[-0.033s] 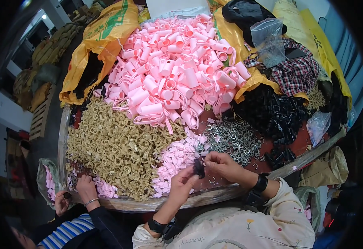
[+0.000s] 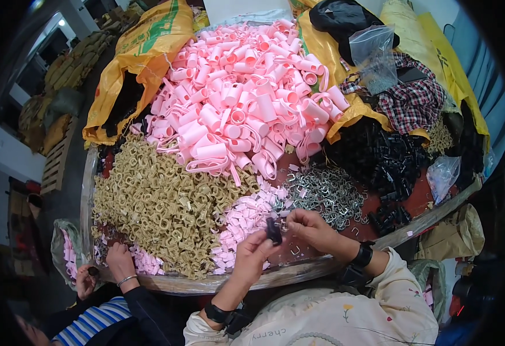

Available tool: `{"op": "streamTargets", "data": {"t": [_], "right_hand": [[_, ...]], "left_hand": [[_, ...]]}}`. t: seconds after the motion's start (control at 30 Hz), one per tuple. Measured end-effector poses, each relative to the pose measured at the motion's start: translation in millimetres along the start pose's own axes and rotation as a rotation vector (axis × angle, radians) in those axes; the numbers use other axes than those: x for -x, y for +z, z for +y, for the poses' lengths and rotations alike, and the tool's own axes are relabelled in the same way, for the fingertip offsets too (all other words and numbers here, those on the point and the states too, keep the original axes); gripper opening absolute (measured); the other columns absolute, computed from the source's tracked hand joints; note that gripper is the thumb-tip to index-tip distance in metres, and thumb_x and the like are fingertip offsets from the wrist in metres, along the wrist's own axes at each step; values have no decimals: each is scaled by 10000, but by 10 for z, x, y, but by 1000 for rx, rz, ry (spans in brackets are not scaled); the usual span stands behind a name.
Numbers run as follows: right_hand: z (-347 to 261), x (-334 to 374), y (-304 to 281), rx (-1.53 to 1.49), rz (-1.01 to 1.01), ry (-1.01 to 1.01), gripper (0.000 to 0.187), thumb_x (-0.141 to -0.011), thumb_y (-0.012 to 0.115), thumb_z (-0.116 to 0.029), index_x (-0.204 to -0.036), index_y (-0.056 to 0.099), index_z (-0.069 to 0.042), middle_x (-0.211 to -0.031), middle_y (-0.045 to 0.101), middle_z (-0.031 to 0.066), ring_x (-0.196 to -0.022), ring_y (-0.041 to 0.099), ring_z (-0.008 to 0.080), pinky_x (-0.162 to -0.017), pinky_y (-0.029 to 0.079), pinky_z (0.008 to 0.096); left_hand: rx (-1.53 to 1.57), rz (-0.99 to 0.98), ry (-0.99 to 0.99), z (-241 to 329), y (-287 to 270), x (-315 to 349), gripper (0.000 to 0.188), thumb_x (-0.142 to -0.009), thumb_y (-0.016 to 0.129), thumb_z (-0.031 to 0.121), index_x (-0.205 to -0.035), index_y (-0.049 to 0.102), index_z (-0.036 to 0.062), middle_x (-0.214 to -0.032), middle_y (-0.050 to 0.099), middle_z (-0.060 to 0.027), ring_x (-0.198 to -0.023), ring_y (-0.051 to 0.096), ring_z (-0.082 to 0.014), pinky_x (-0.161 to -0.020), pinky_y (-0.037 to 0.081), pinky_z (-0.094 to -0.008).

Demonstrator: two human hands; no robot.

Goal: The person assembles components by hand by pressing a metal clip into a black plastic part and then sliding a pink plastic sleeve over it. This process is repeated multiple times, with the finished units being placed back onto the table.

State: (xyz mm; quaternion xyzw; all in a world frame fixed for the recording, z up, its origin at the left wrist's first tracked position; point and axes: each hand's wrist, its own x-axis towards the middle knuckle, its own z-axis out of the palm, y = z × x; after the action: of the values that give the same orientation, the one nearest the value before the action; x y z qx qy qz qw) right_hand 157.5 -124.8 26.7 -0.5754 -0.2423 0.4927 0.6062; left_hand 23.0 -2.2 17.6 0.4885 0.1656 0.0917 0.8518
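My left hand (image 2: pixel 251 252) holds a small black plastic part (image 2: pixel 273 232) upright between thumb and fingers, above the table's front edge. Close against it, my right hand (image 2: pixel 310 228) is closed in a pinch on a small shiny metal piece (image 2: pixel 282 225), partly hidden by the fingertips. Beyond my right hand lies a heap of U-shaped metal clips (image 2: pixel 327 196). Small pink pieces (image 2: pixel 242 222) are spread beside and beyond my left hand. A pile of black plastic parts (image 2: pixel 388 167) lies to the right.
Pink tubes with straps (image 2: pixel 235 98) form a large heap at the back; tan plastic rings (image 2: pixel 160 202) are piled at left. A wooden rim (image 2: pixel 287 278) edges the table. At lower left, a co-worker's hands (image 2: pixel 120 262) hold a dark part. Yellow sacks (image 2: pixel 160 34) stand behind.
The black part in my left hand has tipped more upright and shifted slightly left. My right hand has moved only a little.
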Motion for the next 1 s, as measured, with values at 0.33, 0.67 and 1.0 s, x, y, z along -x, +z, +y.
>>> {"op": "streamTargets", "data": {"t": [0.33, 0.67, 1.0], "right_hand": [[-189, -1, 122, 620, 39, -484, 85, -796, 506, -74, -786, 450, -11, -672, 432, 38, -585, 430, 120, -506, 342, 222], [-209, 44, 220, 979, 115, -596, 122, -693, 559, -42, -776, 473, -19, -706, 450, 108, -595, 490, 264, -516, 396, 321], [-111, 74, 149, 875, -20, -612, 182, -595, 582, -108, -743, 484, -63, -677, 439, 64, -584, 488, 213, -519, 385, 309]], "left_hand": [[499, -15, -304, -9, -47, -44, 276, -828, 483, 86, -1077, 462, -31, -949, 568, -103, -831, 585, -173, -709, 505, -234], [557, 3, -308, -49, -89, -30, 226, -825, 485, 73, -1029, 496, -24, -933, 572, -96, -810, 585, -157, -707, 507, -241], [421, -2, -368, 12, -92, -7, 214, -792, 520, 28, -998, 517, -32, -894, 581, -87, -752, 593, -157, -711, 512, -261]]}}
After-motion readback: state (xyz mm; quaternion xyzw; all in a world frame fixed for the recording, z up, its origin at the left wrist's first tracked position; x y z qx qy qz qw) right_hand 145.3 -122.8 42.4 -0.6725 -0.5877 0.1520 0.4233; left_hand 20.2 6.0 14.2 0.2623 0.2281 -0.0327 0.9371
